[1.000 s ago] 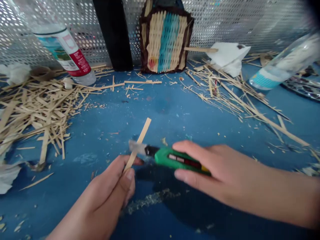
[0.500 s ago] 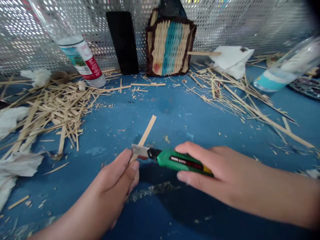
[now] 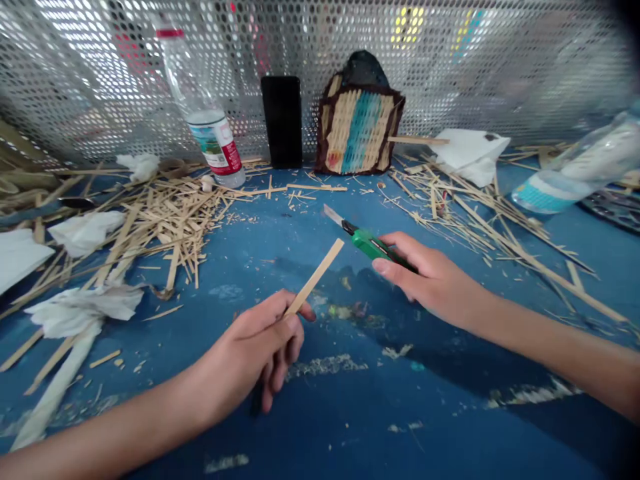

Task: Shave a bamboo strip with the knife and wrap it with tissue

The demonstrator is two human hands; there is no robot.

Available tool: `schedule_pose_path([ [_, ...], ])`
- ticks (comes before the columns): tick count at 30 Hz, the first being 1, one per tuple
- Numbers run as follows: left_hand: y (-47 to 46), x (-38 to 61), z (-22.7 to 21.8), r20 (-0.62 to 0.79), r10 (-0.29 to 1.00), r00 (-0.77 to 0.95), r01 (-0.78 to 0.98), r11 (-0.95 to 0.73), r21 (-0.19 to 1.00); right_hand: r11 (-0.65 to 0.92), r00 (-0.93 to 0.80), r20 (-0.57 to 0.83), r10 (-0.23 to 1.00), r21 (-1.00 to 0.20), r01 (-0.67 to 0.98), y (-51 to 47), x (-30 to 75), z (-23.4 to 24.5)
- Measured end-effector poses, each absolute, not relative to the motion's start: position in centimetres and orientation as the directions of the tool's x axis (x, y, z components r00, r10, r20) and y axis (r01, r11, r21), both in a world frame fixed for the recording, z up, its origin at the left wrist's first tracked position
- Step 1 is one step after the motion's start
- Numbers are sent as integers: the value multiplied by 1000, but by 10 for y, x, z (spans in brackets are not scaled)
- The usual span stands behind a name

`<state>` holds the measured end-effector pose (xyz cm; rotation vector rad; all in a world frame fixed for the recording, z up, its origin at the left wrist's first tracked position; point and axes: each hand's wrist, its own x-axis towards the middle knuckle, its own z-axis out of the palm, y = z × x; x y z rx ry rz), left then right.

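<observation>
My left hand (image 3: 270, 340) pinches a flat, pale wooden strip (image 3: 316, 277) near its lower end; the strip points up and to the right, above the blue table (image 3: 240, 267). In my right hand (image 3: 425, 277) is a green utility knife (image 3: 371, 245), gripped by its handle. Its bare blade (image 3: 333, 215) points up and to the left, beyond the strip's tip and apart from it. The left hand's lower fingers curl loosely below the strip.
Piles of wooden slivers (image 3: 170, 217) lie left and right (image 3: 470, 193). At the back stand a clear bottle (image 3: 215, 147), a black phone (image 3: 281, 123) and a small woven piece (image 3: 360, 127) against a perforated metal screen (image 3: 310, 40). Crumpled tissues (image 3: 90, 310) lie at left; another bottle (image 3: 555, 187) leans at right.
The knife blade has come off the strip and moved up and away with my right hand. My left hand still holds the strip, and the view has shifted.
</observation>
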<state>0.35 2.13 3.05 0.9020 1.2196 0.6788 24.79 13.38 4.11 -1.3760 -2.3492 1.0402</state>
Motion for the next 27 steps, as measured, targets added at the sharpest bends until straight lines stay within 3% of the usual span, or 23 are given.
schedule_pose_path([
  [5, 30, -5, 30, -304, 923, 236, -272, 363, 891, 514, -603, 80, 794, -618, 595, 124, 249, 32],
  [9, 34, -10, 26, -301, 936, 183, -358, 349, 866, 679, -683, 214, 698, -500, 537, 114, 251, 25],
  [13, 34, -13, 27, -323, 928, 187, -450, 373, 811, 715, -664, 317, 677, -497, 492, 113, 251, 25],
  [18, 35, -15, 32, -403, 889, 216, -506, 455, 733, 733, -744, 230, 627, -498, 464, 112, 244, 29],
  [23, 39, -22, 32, -401, 751, 525, -525, 657, 541, 766, -794, 172, 582, -442, 466, 107, 236, 25],
  [27, 42, -27, 30, -378, 706, 599, -527, 703, 477, 772, -758, 216, 615, -360, 524, 110, 237, 25],
])
